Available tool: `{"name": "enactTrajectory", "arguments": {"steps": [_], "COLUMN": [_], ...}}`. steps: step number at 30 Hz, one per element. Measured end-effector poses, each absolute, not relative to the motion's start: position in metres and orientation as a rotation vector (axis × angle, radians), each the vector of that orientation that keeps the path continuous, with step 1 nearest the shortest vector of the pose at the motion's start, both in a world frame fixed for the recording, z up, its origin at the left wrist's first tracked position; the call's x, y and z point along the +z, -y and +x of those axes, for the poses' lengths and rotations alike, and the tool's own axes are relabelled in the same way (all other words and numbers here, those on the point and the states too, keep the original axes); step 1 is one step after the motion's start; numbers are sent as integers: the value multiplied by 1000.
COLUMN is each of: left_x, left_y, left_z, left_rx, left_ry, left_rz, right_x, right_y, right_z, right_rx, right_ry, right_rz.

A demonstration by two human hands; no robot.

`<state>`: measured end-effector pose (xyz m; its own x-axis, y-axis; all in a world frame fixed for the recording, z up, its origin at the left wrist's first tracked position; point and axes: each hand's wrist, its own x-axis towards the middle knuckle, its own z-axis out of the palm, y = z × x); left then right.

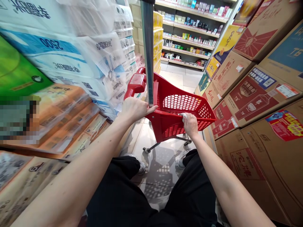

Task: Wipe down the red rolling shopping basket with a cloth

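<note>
A red plastic shopping cart (165,126) with perforated basket walls stands in front of me, turned sideways. At its handle end, my left hand (134,109) is closed on the red frame, thumb stretched along the rim beside the metal pole (148,56). My right hand (190,124) presses a crumpled white cloth (183,116) against the top edge of the basket's near side. The red handle (136,81) rises just beyond my left hand. Wheels on thin metal legs show below the basket. Whatever lies deep inside the basket is hidden.
Wrapped paper packs (71,53) are piled high on the left, above orange packs (68,110). Stacked cardboard cartons (255,94) line the right side close to the cart. Shelves of small goods (189,34) stand at the far end of the tiled aisle (176,77).
</note>
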<state>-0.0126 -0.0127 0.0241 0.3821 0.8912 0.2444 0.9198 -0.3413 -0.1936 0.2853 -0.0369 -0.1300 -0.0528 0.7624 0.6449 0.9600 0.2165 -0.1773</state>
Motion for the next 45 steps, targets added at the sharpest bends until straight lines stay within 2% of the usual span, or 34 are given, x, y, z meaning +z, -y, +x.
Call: {"name": "enactTrajectory", "arguments": {"steps": [38, 45], "left_x": [10, 11], "left_y": [29, 27], "left_z": [-13, -13], "left_rx": [-350, -375], "left_ry": [1583, 1528], "left_rz": [-2365, -2388], "right_x": [-149, -144], "right_y": [55, 50], "right_z": [274, 273], "right_rx": [-425, -415], "right_ry": [1574, 1520], "right_rz": [-1594, -1700]}}
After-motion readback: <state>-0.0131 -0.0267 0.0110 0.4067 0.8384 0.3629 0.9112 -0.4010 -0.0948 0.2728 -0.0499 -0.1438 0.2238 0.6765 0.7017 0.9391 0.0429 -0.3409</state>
